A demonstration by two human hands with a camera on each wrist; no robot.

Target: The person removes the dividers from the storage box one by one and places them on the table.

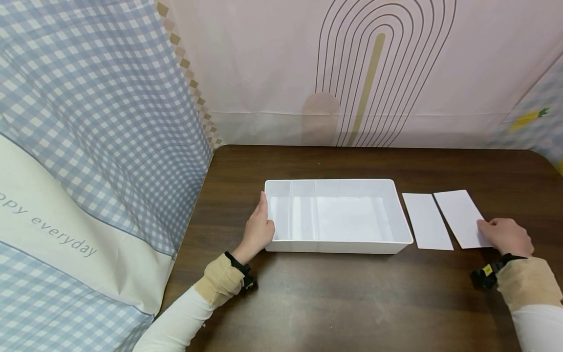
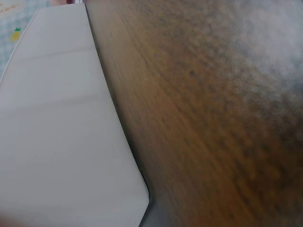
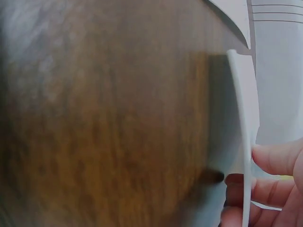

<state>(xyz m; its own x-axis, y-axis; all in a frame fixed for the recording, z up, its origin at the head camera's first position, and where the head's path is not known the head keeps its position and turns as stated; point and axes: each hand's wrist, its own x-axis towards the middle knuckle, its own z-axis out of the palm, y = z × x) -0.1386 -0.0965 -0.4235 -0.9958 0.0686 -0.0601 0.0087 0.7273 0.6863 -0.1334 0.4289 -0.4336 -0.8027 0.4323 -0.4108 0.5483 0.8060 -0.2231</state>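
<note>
Dark wood tabletop (image 1: 352, 303): our left hand (image 1: 257, 230), fingers straight, steadies white rectangular plastic bin (image 1: 336, 244); right hand (image 1: 506, 235) pinches right white paper card (image 1: 462, 215), fingers clamped on edge.

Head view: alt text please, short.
A person's left hand rests against the left end of a white tray on a dark wooden table, while the right hand pinches one of two white cards beside it.

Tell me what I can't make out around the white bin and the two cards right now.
- Left hand: absent from the left wrist view; only the white bin wall and table show.
- Near corner of the right card: head view, covered by the right hand.
- Left card: right wrist view is too blurred to place it.
</note>
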